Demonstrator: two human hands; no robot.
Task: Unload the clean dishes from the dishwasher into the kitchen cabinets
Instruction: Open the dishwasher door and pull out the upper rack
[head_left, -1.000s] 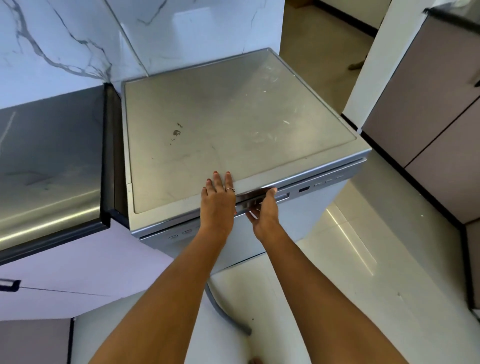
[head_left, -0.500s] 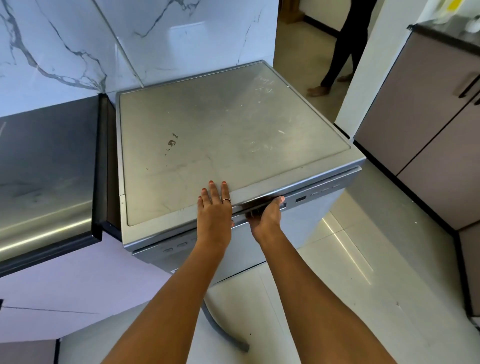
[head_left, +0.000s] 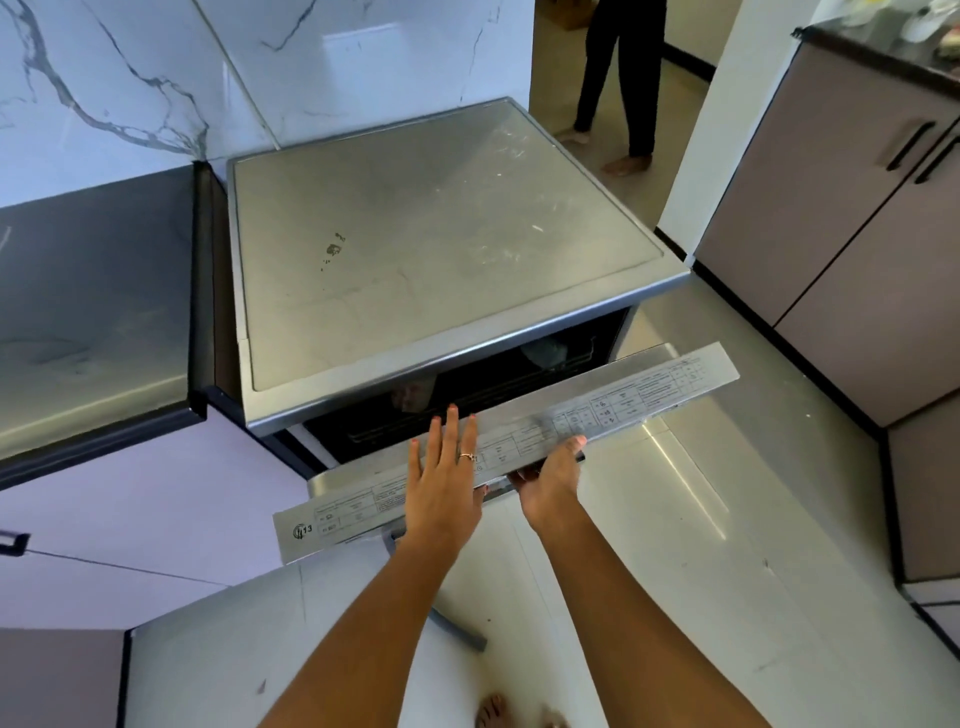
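Observation:
A silver free-standing dishwasher stands against the marble wall. Its door is tilted partly open, with the labelled top edge facing up. My left hand lies flat with straight fingers on that top edge. My right hand grips the door from below at the handle, thumb on the upper edge. Through the dark gap I see the upper rack with blurred dishes inside; what they are I cannot tell.
A dark countertop adjoins the dishwasher on the left. Mauve cabinets with black handles line the right side. A person stands in the doorway behind. A grey hose lies on the white floor under the door.
The dishwasher door has swung from closed to partly open. Both hands have moved toward me with it, the left from the top panel onto the door's edge.

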